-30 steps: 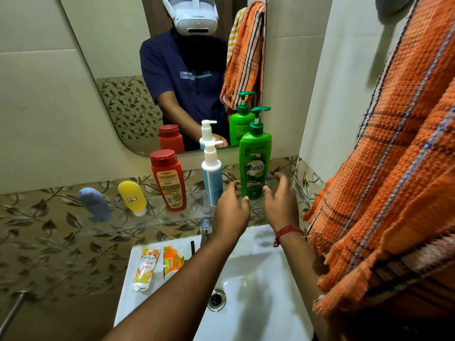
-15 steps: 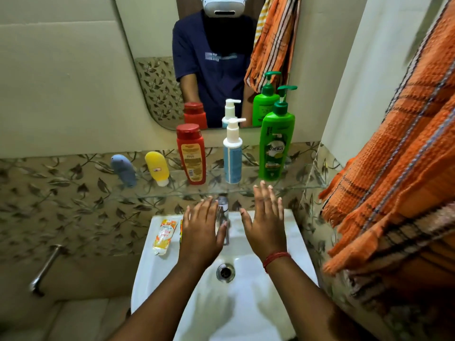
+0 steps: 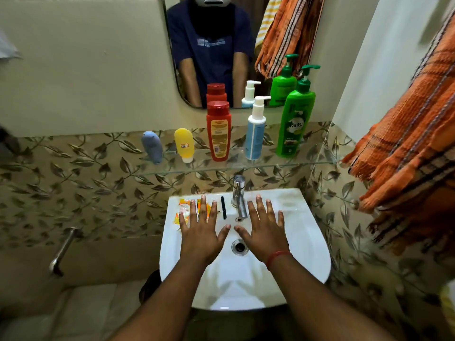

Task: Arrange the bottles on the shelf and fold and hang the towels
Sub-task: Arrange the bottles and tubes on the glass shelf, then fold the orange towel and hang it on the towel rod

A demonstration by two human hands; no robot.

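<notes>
Bottles done, five upright in a row on the glass shelf [image 3: 270,163] above the sink [image 3: 302,232]; left hand [image 3: 200,236] and right hand [image 3: 266,232] spread flat, empty, over the sink; orange towel [image 3: 406,153] right of the sink, apparently hung already.

Soft, dim indoor light is falling evenly; the white sink [image 3: 302,232] is glaring brightest; faint shadows are lying under both hands; edges are bending with wide-angle distortion; the orange towel [image 3: 413,153] is blurring at right.
</notes>
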